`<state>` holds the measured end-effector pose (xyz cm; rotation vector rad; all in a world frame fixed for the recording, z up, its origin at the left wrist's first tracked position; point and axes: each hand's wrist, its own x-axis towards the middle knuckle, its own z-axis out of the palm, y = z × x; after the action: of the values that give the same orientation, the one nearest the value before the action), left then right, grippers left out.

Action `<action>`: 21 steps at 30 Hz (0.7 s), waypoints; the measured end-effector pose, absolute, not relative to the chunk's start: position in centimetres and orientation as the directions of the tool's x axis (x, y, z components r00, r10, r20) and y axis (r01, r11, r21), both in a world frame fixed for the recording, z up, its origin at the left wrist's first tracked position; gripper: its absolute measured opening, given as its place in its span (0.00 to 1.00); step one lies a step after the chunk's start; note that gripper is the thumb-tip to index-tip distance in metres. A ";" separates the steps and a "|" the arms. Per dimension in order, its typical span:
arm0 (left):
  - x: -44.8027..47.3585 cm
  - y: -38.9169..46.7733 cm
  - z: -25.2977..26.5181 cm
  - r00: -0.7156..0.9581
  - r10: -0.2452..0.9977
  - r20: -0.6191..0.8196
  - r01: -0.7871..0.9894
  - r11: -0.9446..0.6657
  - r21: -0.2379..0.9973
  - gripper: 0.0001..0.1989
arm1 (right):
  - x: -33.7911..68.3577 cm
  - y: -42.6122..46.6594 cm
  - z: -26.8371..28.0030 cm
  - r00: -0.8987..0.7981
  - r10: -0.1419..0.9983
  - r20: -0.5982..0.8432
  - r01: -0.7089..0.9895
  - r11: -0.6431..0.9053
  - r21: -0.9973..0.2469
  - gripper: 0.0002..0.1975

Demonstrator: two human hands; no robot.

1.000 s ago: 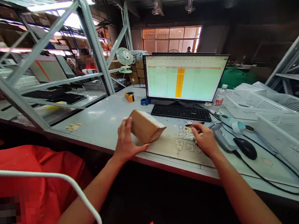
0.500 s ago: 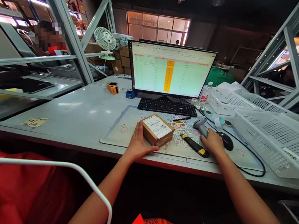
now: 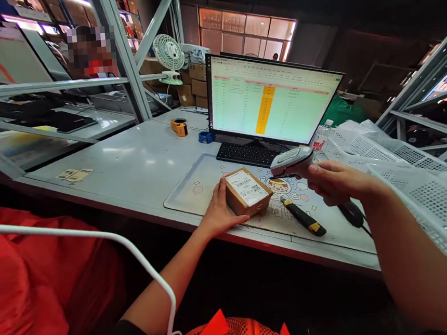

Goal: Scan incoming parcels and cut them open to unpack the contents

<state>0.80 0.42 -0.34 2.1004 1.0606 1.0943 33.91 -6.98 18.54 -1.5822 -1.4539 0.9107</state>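
A small brown cardboard box (image 3: 263,203) with a white barcode label on top rests on the patterned desk mat (image 3: 188,191). My left hand (image 3: 219,212) grips its left and near sides, fingers along the left and thumb across the front. Held above the mat in my right hand (image 3: 336,181) is a grey barcode scanner (image 3: 292,159), its head pointing left toward the box. My fingers wrap its handle. Between box and right hand lies a black-and-yellow utility knife (image 3: 303,217). A black mouse (image 3: 351,213) is partly hidden under my right hand.
Behind the mat stand a black keyboard (image 3: 246,155) and a monitor (image 3: 276,100) showing a spreadsheet. White perforated baskets (image 3: 424,186) and a bottle (image 3: 320,137) are at right. An orange ring-shaped item (image 3: 179,127) and a blue one (image 3: 206,137) sit behind. Another person is at far left.
My right hand has lifted the barcode scanner off the mat and brought it up, its head now turned toward the box. My left hand stays on the box. The view has shifted slightly left.
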 end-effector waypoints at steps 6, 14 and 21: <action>0.6 0.2 -0.4 0.339 0.850 0.403 0.363 -0.514 0.778 0.76 | 30.7 -6.2 20.6 -0.237 0.876 -0.420 0.485 -0.268 -0.833 0.32; 0.5 0.8 -0.8 0.356 0.855 0.378 0.380 -0.502 0.777 0.76 | 31.7 -5.1 17.9 -0.053 0.943 -0.328 0.736 -0.185 -0.652 0.33; 0.4 0.9 -1.1 0.348 0.846 0.403 0.357 -0.517 0.778 0.74 | 37.1 -1.8 8.5 0.410 0.906 0.109 0.911 -0.400 -0.103 0.29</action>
<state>0.43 0.94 -1.12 2.0383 1.0450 1.1021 37.13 -1.85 8.52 -2.5119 -1.6303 -0.0529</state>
